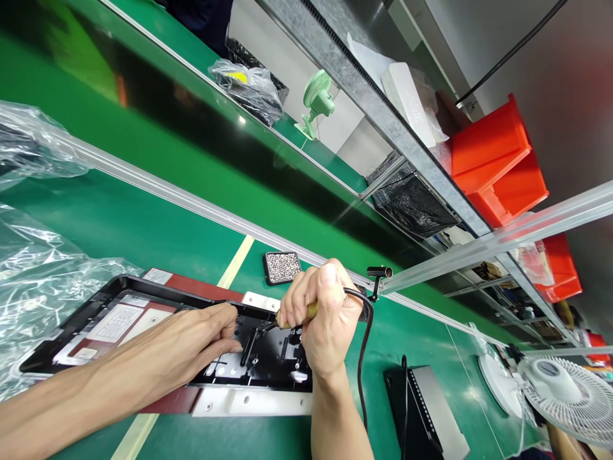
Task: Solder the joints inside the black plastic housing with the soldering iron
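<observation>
My right hand (323,319) is closed around the yellowish handle of a soldering iron (310,312). A black cord (368,332) runs from the top of the handle. The iron's thin metal tip points down-left into a black plastic housing (282,351), whose inside has ribs and small posts. My left hand (213,329) lies over the housing's middle, its fingers curled and its thumb low; whatever is under the fingertips is hidden. The housing rests on a dark red fixture (175,400) with white blocks (253,402) along its edges.
Behind the housing lies a small black tray of metal bits (282,267). A tube-shaped iron stand (380,273) is right of it. Clear plastic wrap (43,275) covers the left side. A black-and-silver box (426,412) and white fan (555,390) stand right; red bins (498,160) sit above.
</observation>
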The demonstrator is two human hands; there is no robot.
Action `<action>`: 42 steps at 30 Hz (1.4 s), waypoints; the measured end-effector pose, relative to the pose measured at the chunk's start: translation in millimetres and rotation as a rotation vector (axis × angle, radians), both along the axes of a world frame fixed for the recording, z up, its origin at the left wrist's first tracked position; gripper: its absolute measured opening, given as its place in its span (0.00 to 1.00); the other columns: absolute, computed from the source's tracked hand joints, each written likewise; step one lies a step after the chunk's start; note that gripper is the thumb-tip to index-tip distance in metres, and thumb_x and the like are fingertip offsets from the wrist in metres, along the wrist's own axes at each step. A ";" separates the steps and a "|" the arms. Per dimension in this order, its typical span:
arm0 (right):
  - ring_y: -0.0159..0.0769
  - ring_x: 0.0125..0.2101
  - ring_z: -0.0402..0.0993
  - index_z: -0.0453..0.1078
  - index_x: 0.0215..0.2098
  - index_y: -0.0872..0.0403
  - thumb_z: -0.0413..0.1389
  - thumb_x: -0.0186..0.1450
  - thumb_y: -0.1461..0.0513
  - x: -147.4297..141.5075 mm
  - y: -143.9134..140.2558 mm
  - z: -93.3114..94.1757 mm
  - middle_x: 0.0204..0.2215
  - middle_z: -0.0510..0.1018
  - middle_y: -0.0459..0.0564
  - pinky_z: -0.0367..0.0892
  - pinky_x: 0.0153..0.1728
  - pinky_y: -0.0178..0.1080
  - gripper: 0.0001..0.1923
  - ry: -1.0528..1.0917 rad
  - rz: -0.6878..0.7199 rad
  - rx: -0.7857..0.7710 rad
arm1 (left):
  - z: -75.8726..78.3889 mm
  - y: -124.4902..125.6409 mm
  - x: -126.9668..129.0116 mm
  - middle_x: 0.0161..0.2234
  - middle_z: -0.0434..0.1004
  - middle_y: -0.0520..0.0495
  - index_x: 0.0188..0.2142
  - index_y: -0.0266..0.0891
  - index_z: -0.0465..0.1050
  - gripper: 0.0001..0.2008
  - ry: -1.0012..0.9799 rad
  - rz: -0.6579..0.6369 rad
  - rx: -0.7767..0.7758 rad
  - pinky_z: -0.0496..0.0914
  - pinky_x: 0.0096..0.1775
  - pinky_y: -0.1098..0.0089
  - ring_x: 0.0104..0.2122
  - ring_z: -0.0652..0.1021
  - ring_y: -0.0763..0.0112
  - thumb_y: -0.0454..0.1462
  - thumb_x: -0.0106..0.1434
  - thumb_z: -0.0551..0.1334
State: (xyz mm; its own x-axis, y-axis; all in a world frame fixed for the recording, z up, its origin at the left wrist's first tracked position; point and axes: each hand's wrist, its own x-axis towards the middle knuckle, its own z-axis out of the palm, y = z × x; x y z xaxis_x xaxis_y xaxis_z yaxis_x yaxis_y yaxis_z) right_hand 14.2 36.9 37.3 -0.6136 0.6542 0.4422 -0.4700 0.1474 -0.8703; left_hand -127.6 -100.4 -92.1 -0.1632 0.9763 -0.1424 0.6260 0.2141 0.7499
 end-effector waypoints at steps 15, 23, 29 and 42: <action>0.28 0.17 0.66 0.67 0.32 0.48 0.71 0.86 0.50 1.2 -5.3 -2.8 0.19 0.69 0.36 0.71 0.21 0.31 0.29 -0.050 -0.089 0.035 | -4.9 -1.4 -2.0 0.33 0.79 0.45 0.39 0.49 0.67 0.20 0.027 -0.017 0.021 0.61 0.36 0.57 0.30 0.80 0.56 0.55 0.82 0.50; 0.29 0.16 0.62 0.62 0.31 0.46 0.66 0.88 0.49 5.9 1.5 -2.3 0.18 0.66 0.36 0.68 0.19 0.34 0.30 -0.073 0.030 0.032 | 2.3 -0.5 -2.1 0.32 0.79 0.46 0.36 0.49 0.66 0.19 0.005 -0.009 0.079 0.61 0.34 0.58 0.27 0.78 0.58 0.53 0.82 0.53; 0.28 0.15 0.58 0.60 0.31 0.46 0.64 0.90 0.54 6.9 5.4 -3.6 0.17 0.64 0.35 0.65 0.18 0.32 0.30 0.008 0.119 0.017 | -17.9 -3.5 0.0 0.32 0.79 0.48 0.36 0.49 0.67 0.20 -0.003 0.032 0.122 0.61 0.34 0.58 0.27 0.78 0.58 0.54 0.83 0.55; 0.28 0.14 0.58 0.60 0.29 0.46 0.66 0.88 0.49 5.7 5.5 3.0 0.16 0.64 0.36 0.65 0.15 0.32 0.32 -0.028 0.091 0.031 | -0.2 -1.9 -1.5 0.34 0.78 0.46 0.37 0.49 0.66 0.21 0.014 -0.001 -0.001 0.62 0.36 0.58 0.30 0.78 0.57 0.57 0.80 0.50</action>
